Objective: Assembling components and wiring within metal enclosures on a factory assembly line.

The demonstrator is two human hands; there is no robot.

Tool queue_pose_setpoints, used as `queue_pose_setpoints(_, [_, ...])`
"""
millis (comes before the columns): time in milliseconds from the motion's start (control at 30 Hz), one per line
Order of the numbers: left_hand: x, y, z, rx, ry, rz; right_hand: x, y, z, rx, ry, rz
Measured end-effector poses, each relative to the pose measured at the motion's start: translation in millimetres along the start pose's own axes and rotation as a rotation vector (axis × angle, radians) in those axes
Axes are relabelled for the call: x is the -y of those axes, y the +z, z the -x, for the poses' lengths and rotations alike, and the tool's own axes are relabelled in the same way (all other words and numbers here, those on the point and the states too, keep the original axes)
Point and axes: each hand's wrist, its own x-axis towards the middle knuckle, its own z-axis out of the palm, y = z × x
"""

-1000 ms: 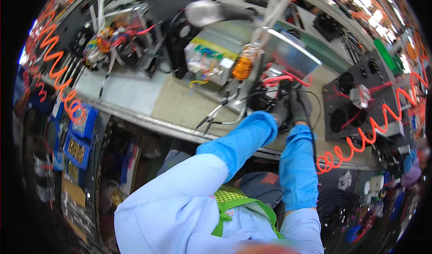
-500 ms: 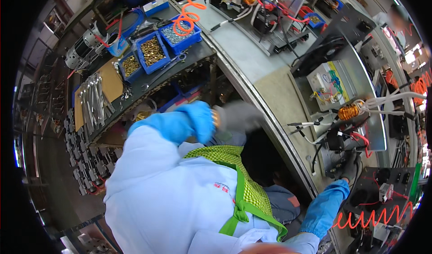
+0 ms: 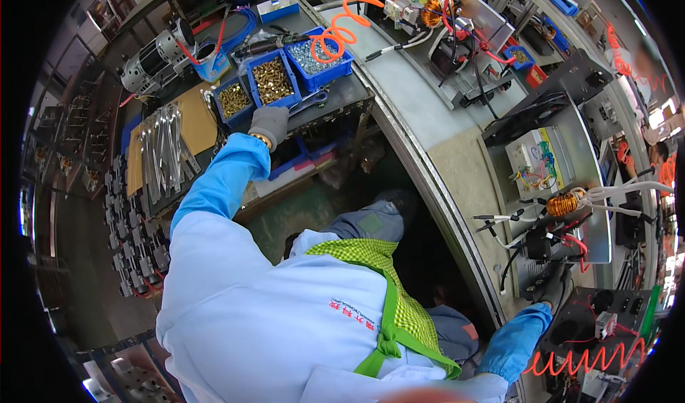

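My left hand [image 3: 270,123], in a grey glove with a blue sleeve, is at the near edge of the bench on the left. It is beside the front of a blue bin of brass-coloured screws [image 3: 272,80] and a smaller blue bin of similar fasteners [image 3: 233,99]. Its fingertips are hidden. A wrench [image 3: 310,102] lies to its right. Far to the right, my right hand [image 3: 556,286], in a dark glove, rests at the lower end of an open metal chassis [image 3: 596,189], next to black parts and a red cable [image 3: 579,249]; its fingers are hard to make out.
A blue bin of silver fasteners [image 3: 314,64], metal strips [image 3: 165,146] on cardboard and a motor-like unit [image 3: 153,64] occupy the left bench. An orange coiled hose [image 3: 346,32] hangs overhead. A second chassis [image 3: 428,67] sits farther up the line, whose metal rail [image 3: 428,178] runs diagonally.
My left hand has swung left, from the gap beside the rail to the bins of fasteners. My right hand stays by the chassis. The whole view has shifted slightly.
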Motion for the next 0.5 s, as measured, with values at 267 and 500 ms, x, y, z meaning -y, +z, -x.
queue_pose_setpoints(267, [2.4, 37.9, 12.2, -0.471, -0.014, 0.158, -20.7, -6.2, -0.6, -0.013, -0.092, 0.022])
queue_pose_setpoints(500, [-124.8, -65.6, 48.3, -0.132, 0.551, 1.123, -21.8, -11.5, -11.0, -0.016, 0.027, 0.123])
